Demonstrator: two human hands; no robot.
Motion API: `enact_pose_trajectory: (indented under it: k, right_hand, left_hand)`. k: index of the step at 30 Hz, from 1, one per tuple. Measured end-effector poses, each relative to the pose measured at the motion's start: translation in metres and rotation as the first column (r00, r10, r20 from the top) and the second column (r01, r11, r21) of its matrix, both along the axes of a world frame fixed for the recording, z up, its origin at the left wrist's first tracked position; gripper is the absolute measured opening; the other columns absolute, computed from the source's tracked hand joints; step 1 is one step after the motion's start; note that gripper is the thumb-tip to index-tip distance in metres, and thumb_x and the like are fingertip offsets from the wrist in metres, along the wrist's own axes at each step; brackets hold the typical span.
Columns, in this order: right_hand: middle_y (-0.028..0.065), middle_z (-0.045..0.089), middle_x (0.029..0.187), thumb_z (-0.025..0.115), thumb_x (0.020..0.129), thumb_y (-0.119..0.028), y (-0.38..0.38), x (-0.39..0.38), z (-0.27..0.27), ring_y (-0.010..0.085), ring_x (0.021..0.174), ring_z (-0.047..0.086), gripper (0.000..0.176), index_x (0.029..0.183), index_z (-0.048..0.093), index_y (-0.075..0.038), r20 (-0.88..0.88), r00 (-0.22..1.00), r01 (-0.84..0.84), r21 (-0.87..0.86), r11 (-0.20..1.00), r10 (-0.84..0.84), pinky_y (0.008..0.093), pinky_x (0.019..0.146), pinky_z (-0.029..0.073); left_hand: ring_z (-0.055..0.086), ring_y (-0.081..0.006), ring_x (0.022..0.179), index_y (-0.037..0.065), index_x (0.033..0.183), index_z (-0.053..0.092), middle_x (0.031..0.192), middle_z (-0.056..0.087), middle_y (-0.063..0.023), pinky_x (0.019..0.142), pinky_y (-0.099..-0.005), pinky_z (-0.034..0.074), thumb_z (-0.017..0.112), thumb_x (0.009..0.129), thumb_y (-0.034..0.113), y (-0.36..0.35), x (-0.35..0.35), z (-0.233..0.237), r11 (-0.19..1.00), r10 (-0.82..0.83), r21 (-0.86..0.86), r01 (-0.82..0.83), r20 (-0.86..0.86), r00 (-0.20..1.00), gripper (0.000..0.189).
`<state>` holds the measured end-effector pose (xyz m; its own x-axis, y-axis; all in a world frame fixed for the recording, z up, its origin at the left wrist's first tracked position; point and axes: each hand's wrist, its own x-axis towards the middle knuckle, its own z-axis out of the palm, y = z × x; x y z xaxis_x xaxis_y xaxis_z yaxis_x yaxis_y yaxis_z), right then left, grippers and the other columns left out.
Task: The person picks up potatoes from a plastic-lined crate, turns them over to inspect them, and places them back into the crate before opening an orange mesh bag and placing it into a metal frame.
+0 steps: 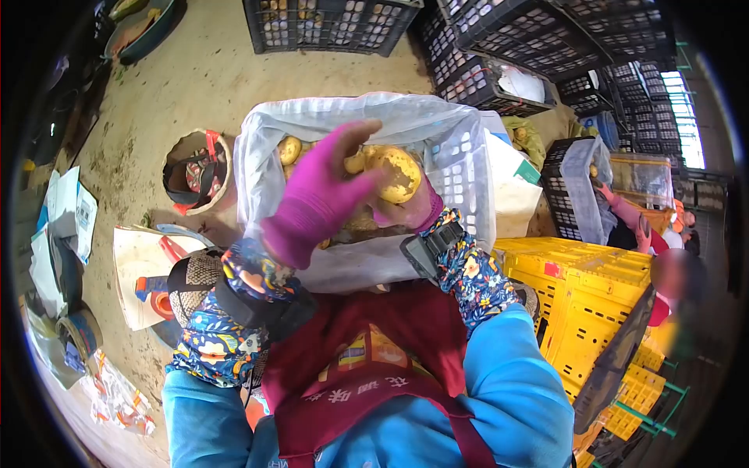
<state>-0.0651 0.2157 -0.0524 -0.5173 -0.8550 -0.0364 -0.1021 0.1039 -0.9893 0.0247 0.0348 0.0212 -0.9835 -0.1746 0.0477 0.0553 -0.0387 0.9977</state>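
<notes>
Above a crate [460, 168] lined with translucent white plastic, my right hand [425, 209], in a pink glove, holds a yellow potato [402, 178] with a brown patch on its skin. Most of the right fingers are hidden behind the potato. My left hand [331, 183], in a magenta glove, is raised just left of it, fingers extended and apart, the thumb tip right at the potato's side. More potatoes [289, 150] lie in the crate below, partly covered by my left hand.
A round basket [197, 173] stands left of the crate, and black crates [331, 27] of potatoes stand ahead. Yellow crates [573, 277] are stacked at right. Farther right, another person's pink sleeve [624, 209] reaches to a lined black crate [573, 183].
</notes>
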Motion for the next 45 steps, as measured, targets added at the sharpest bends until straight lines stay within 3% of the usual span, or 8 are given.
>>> enact_pose_trajectory:
  k: [2,5,9,10,21,29,39,45]
  right_hand:
    - [0.0126,0.058,0.123,0.072,0.081,-0.014,-0.005,0.004,0.015,0.0213,0.103,0.062,0.065,0.136,0.039,-0.006,-0.372,0.928,-0.033,-0.157,0.987,-0.028,0.037,0.082,0.054]
    - [0.0089,0.059,0.124,0.075,0.081,-0.022,-0.013,0.012,0.043,0.0244,0.11,0.06,0.065,0.134,0.043,-0.004,0.594,0.804,0.087,-0.171,0.981,0.032,0.0375,0.088,0.052]
    - [0.0071,0.067,0.103,0.06,0.09,-0.051,-0.011,-0.002,0.008,0.0228,0.097,0.066,0.06,0.125,0.053,-0.003,0.319,0.935,0.031,0.368,0.929,-0.158,0.0354,0.081,0.052]
    - [0.0074,0.069,0.1,0.057,0.091,-0.053,-0.016,-0.008,0.001,0.0237,0.095,0.066,0.061,0.123,0.055,-0.002,0.5,0.82,0.008,0.477,0.879,-0.279,0.0351,0.081,0.052]
    - [0.0143,0.063,0.11,0.068,0.08,-0.014,-0.084,0.07,-0.279,0.0224,0.101,0.063,0.053,0.129,0.051,-0.004,-0.132,0.816,-0.194,0.854,0.482,0.563,0.0311,0.084,0.054]
    - [0.0129,0.06,0.116,0.068,0.076,0.003,-0.039,0.001,-0.164,0.0213,0.102,0.063,0.063,0.133,0.045,-0.003,0.812,0.554,0.03,0.2,0.979,-0.183,0.0291,0.089,0.052]
    - [0.0119,0.041,0.141,0.074,0.072,-0.003,0.011,0.002,0.052,0.0217,0.127,0.047,0.076,0.138,0.037,-0.006,0.302,0.934,0.283,-0.304,0.91,-0.19,0.0332,0.106,0.04]
    - [0.0087,0.043,0.132,0.075,0.081,-0.017,0.024,0.025,0.052,0.0181,0.125,0.044,0.076,0.143,0.032,-0.002,0.015,0.914,0.398,-0.22,0.891,-0.405,0.0317,0.105,0.038]
  left_hand:
    - [0.056,-0.0228,0.117,0.004,0.133,0.05,0.12,0.061,-0.0125,0.1,-0.0342,0.044,0.079,0.078,0.018,0.015,0.003,-0.01,0.982,-0.02,-0.188,0.01,-0.051,0.999,0.062]
    - [0.065,-0.0176,0.085,0.005,0.125,0.055,0.109,0.064,-0.0109,0.08,-0.0291,0.052,0.075,0.082,0.02,0.022,0.006,0.004,0.995,-0.006,0.097,0.001,0.053,0.999,0.05]
    - [0.064,-0.0173,0.076,-0.003,0.109,0.061,0.1,0.065,-0.011,0.073,-0.028,0.053,0.056,0.093,0.018,-0.015,-0.001,0.027,0.892,0.217,0.348,-0.287,0.227,0.949,0.027]
    - [0.066,-0.021,0.084,-0.003,0.119,0.055,0.102,0.066,-0.0128,0.075,-0.03,0.053,0.048,0.098,0.017,-0.035,0.003,0.005,0.939,0.164,-0.257,-0.228,-0.249,0.955,0.03]
    - [0.055,-0.0343,0.119,0.016,0.143,0.043,0.137,0.048,-0.0172,0.096,-0.0432,0.051,0.042,0.103,0.037,-0.054,0.005,0.004,0.945,0.252,0.25,-0.213,-0.138,0.958,0.045]
    - [0.059,-0.0267,0.111,-0.001,0.132,0.049,0.128,0.055,-0.0153,0.091,-0.0358,0.051,0.047,0.1,0.032,-0.057,0.003,0.019,0.969,0.165,0.178,-0.173,0.059,0.985,0.046]
    - [0.06,-0.0179,0.107,0.003,0.139,0.045,0.121,0.06,-0.0118,0.092,-0.0286,0.048,0.073,0.083,0.012,0.024,-0.002,-0.024,0.967,-0.06,0.255,0.012,0.181,0.982,0.063]
    - [0.058,-0.0242,0.116,0.006,0.131,0.054,0.126,0.059,-0.0122,0.097,-0.0342,0.048,0.079,0.073,0.011,0.039,0.004,-0.007,0.856,0.023,-0.501,-0.129,-0.213,0.977,0.063]
